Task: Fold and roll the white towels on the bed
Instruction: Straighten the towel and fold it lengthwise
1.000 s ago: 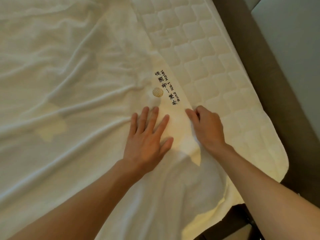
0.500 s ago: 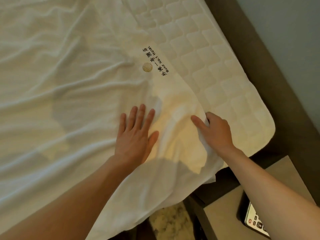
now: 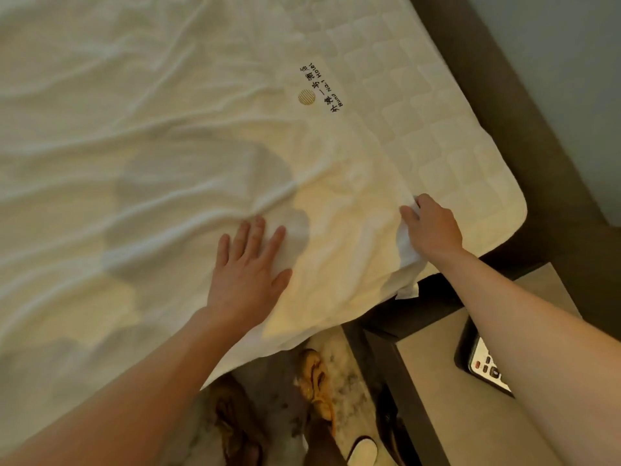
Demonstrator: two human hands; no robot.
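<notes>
A large white towel (image 3: 161, 136) lies spread and wrinkled over the bed, with a gold round logo and black lettering (image 3: 319, 92) near its right edge. My left hand (image 3: 248, 274) rests flat on the towel with straight fingers, near the bed's front edge. My right hand (image 3: 430, 230) grips the towel's right edge close to its near corner, its fingers curled into the cloth. That corner (image 3: 408, 287) hangs a little over the bed's edge.
A quilted mattress pad (image 3: 447, 139) shows to the right of the towel, ringed by a dark bed frame (image 3: 524, 105). A bedside table (image 3: 477, 412) with a remote control (image 3: 484, 368) stands at the lower right. Slippers (image 3: 363, 452) and a patterned rug lie on the floor below.
Both hands have slid toward the bed's near edge along the towel. My right hand has gathered the towel's edge into its grip. The view has tilted down, showing the floor and table.
</notes>
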